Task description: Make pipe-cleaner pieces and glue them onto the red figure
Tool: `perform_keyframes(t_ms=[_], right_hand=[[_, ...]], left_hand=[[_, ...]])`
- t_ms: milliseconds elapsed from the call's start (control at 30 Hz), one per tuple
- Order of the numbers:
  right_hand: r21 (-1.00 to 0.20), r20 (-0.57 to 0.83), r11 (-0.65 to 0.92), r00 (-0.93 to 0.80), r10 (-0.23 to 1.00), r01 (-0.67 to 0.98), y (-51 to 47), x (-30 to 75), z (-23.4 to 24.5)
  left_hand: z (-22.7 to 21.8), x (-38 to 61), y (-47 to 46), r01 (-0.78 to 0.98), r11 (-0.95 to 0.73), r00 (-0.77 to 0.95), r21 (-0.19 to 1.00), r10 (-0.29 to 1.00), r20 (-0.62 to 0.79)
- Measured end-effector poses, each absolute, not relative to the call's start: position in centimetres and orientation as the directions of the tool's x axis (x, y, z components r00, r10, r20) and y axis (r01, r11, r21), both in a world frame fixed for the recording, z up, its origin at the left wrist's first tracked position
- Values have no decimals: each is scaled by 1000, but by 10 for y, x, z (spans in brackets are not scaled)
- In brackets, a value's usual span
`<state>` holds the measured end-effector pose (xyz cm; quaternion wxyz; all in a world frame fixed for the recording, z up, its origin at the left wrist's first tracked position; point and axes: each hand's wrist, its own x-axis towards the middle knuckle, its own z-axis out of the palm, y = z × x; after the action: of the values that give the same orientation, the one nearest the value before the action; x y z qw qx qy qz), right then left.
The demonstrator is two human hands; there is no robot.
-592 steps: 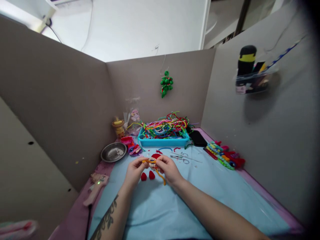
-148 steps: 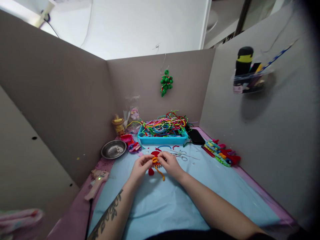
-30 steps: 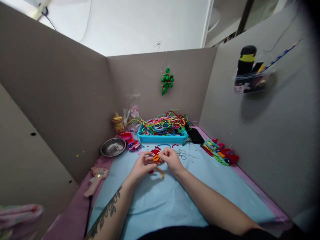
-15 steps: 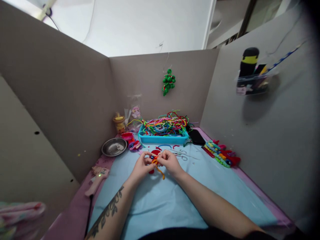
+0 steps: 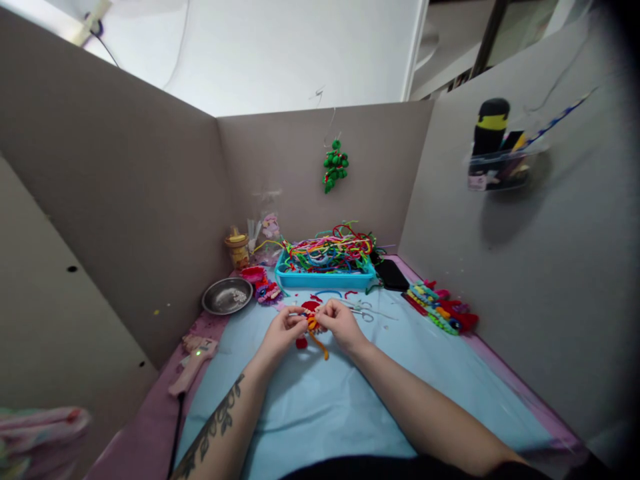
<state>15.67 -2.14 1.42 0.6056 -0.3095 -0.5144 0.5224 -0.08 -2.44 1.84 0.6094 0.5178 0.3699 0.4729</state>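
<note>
My left hand [image 5: 281,331] and my right hand [image 5: 340,324] meet over the blue cloth [image 5: 350,400], fingers pinched together on an orange pipe cleaner [image 5: 317,339]. Its coiled part sits between my fingertips and a loose tail hangs down toward the cloth. A small red piece [image 5: 301,343] lies on the cloth just under my left hand. Another red piece [image 5: 312,305] lies just beyond my fingers.
A blue tray [image 5: 325,280] heaped with coloured pipe cleaners stands at the back. Scissors [image 5: 364,312], a black phone [image 5: 393,273], a metal bowl [image 5: 227,296], finished colourful pieces [image 5: 440,308] and a pink glue gun [image 5: 193,367] lie around. Grey partitions [image 5: 125,200] enclose three sides.
Both hands stay pinched on the orange pipe cleaner, with small finger shifts. The coil has grown tighter and the hanging tail shorter since the earliest frame.
</note>
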Motion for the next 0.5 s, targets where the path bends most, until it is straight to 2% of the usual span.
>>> perform_keyframes(t_ms=[333, 500], right_hand=[[-902, 305, 252, -104, 947, -350, -25, 153, 16], [-931, 232, 188, -109, 967, -313, -22, 156, 14]], left_hand=[[17, 3, -24, -178, -37, 246, 983, 966, 81], [14, 1, -21, -152, -64, 189, 986, 978, 93]])
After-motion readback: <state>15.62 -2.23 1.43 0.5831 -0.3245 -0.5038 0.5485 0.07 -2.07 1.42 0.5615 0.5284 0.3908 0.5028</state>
